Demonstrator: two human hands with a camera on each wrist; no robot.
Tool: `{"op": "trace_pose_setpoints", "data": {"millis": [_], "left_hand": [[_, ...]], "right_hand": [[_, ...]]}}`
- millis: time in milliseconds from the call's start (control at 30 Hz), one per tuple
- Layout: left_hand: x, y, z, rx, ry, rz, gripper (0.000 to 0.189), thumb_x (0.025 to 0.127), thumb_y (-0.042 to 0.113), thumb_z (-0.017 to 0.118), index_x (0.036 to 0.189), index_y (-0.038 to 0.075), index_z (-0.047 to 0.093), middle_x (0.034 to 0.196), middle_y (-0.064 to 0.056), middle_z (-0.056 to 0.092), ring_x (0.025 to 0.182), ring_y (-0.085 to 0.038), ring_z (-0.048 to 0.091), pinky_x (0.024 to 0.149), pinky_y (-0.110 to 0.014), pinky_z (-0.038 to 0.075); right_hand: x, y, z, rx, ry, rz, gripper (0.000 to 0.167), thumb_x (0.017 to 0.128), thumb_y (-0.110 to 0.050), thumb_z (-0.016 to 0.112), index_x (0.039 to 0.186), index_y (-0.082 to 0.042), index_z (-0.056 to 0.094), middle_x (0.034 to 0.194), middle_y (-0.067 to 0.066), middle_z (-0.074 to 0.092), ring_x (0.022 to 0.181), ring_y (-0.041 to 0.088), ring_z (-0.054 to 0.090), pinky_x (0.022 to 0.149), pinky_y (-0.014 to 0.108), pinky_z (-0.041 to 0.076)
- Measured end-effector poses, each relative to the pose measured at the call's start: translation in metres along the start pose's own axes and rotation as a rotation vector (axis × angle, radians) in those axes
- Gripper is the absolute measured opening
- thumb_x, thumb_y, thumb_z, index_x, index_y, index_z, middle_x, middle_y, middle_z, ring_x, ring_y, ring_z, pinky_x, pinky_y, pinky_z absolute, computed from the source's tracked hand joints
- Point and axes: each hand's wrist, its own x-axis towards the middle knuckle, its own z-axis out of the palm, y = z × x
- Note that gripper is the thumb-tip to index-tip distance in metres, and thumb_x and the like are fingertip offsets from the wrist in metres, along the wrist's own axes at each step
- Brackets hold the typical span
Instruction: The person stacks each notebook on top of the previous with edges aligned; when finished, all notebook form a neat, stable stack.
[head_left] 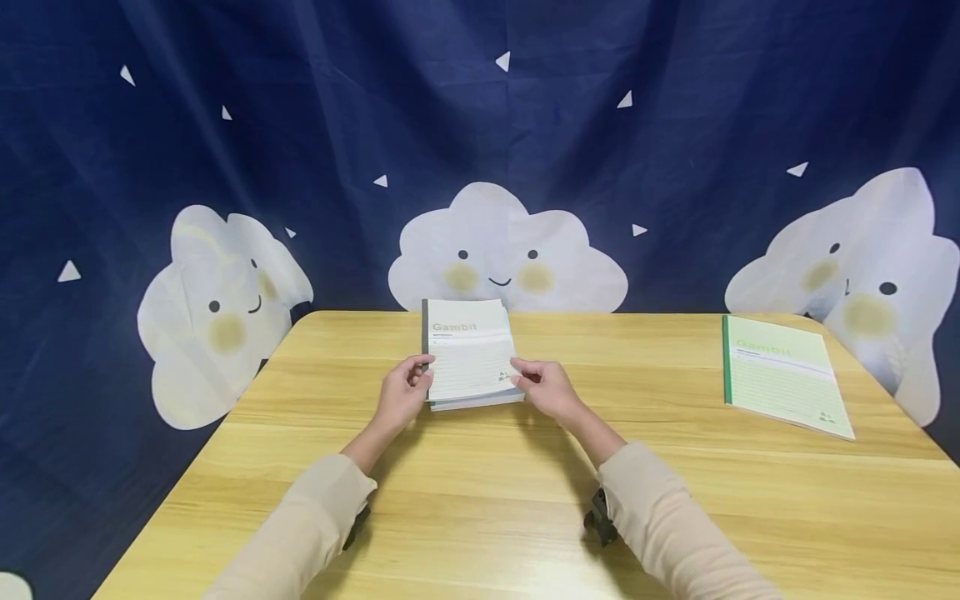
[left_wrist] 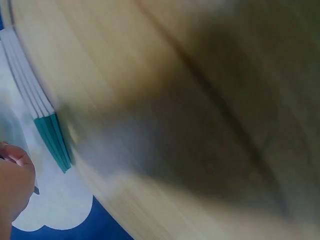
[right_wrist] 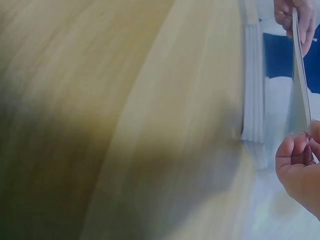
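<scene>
Pinching rectangular paper notebook [head_left: 468, 354], wood-grained table [head_left: 480, 500]

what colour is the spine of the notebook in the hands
Dark grey. The spine of the held notebook shows best in the head view.

A blue curtain [head_left: 435, 100] bearing smiling clouds [head_left: 495, 229] and triangles [head_left: 504, 62] hangs behind the table [head_left: 480, 508].

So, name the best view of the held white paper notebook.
Head view: the white paper notebook shows its printed cover and dark spine. Right wrist shows it nearly edge on; left wrist, only an unclear part.
</scene>
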Motion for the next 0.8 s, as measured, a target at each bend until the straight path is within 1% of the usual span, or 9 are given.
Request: {"op": "trace_pose_setpoints", "data": {"millis": [67, 200, 300, 433, 533, 633, 700, 767, 800], "left_hand": [[0.002, -0.002, 0.003, 0.036, -0.009, 0.012, 0.025, 0.089, 0.003, 0.054, 0.113, -0.001, 0.062, 0.080, -0.006, 0.050, 0.069, -0.012, 0.043, 0.059, -0.017, 0.037], [0.005, -0.005, 0.008, 0.074, -0.035, 0.018, 0.026, 0.089, 0.002, 0.053, 0.113, -0.002, 0.061, 0.078, -0.005, 0.048, 0.068, -0.012, 0.042, 0.059, -0.017, 0.036], [0.007, -0.006, 0.011, 0.105, -0.061, 0.010, 0.030, 0.090, 0.004, 0.053, 0.119, -0.002, 0.057, 0.076, -0.004, 0.047, 0.065, -0.011, 0.041, 0.057, -0.018, 0.035], [0.009, -0.007, 0.014, 0.194, -0.105, 0.027, 0.036, 0.091, 0.006, 0.050, 0.126, -0.003, 0.050, 0.075, -0.007, 0.048, 0.063, -0.014, 0.042, 0.057, -0.023, 0.036], [0.010, -0.007, 0.014, 0.301, -0.133, 0.083, 0.035, 0.092, 0.007, 0.048, 0.126, -0.003, 0.050, 0.090, -0.016, 0.060, 0.078, -0.023, 0.056, 0.069, -0.033, 0.047], [0.011, -0.006, 0.012, 0.412, -0.157, 0.122, 0.035, 0.093, 0.008, 0.046, 0.126, -0.003, 0.049, 0.113, -0.023, 0.061, 0.104, -0.033, 0.059, 0.089, -0.044, 0.048], [0.012, -0.005, 0.012, 0.469, -0.179, 0.118, 0.036, 0.094, 0.010, 0.045, 0.128, -0.002, 0.049, 0.123, -0.024, 0.057, 0.115, -0.036, 0.054, 0.097, -0.046, 0.044], [0.013, -0.005, 0.011, 0.511, -0.204, 0.098, 0.038, 0.095, 0.012, 0.044, 0.131, -0.001, 0.046, 0.127, -0.024, 0.055, 0.118, -0.036, 0.053, 0.098, -0.047, 0.043], [0.014, -0.004, 0.011, 0.533, -0.215, 0.090, 0.039, 0.096, 0.013, 0.043, 0.132, -0.001, 0.044, 0.128, -0.024, 0.054, 0.118, -0.036, 0.053, 0.098, -0.047, 0.043]], "right_hand": [[0.001, 0.003, 0.001, -0.004, 0.003, 0.015, 0.038, 0.090, -0.005, 0.055, 0.128, 0.003, 0.052, 0.114, 0.022, 0.061, 0.069, 0.011, 0.047, 0.053, 0.015, 0.038], [0.002, 0.007, 0.002, -0.043, 0.017, 0.018, 0.037, 0.090, -0.005, 0.056, 0.126, 0.004, 0.053, 0.128, 0.020, 0.055, 0.082, 0.015, 0.054, 0.061, 0.015, 0.044], [0.003, 0.010, 0.003, -0.054, 0.024, 0.027, 0.037, 0.091, -0.005, 0.056, 0.126, 0.004, 0.053, 0.128, 0.020, 0.056, 0.087, 0.016, 0.055, 0.064, 0.017, 0.044], [0.005, 0.014, 0.003, -0.085, 0.029, 0.019, 0.037, 0.091, -0.005, 0.055, 0.126, 0.003, 0.053, 0.123, 0.020, 0.059, 0.078, 0.014, 0.053, 0.061, 0.018, 0.043], [0.007, 0.016, 0.005, -0.120, 0.021, 0.007, 0.037, 0.091, -0.006, 0.055, 0.127, 0.003, 0.053, 0.125, 0.020, 0.058, 0.074, 0.013, 0.050, 0.059, 0.018, 0.042], [0.008, 0.018, 0.007, -0.155, 0.012, -0.005, 0.037, 0.091, -0.006, 0.055, 0.126, 0.004, 0.053, 0.130, 0.019, 0.054, 0.078, 0.015, 0.052, 0.062, 0.018, 0.043], [0.009, 0.018, 0.008, -0.168, 0.009, -0.008, 0.037, 0.091, -0.006, 0.055, 0.127, 0.004, 0.053, 0.132, 0.018, 0.052, 0.086, 0.018, 0.055, 0.065, 0.018, 0.044], [0.009, 0.019, 0.009, -0.181, 0.008, -0.014, 0.037, 0.091, -0.006, 0.055, 0.127, 0.004, 0.052, 0.133, 0.019, 0.051, 0.096, 0.021, 0.057, 0.069, 0.019, 0.045], [0.009, 0.018, 0.009, -0.181, 0.004, -0.014, 0.037, 0.091, -0.005, 0.055, 0.127, 0.004, 0.052, 0.133, 0.019, 0.051, 0.097, 0.022, 0.057, 0.068, 0.020, 0.045]]}}
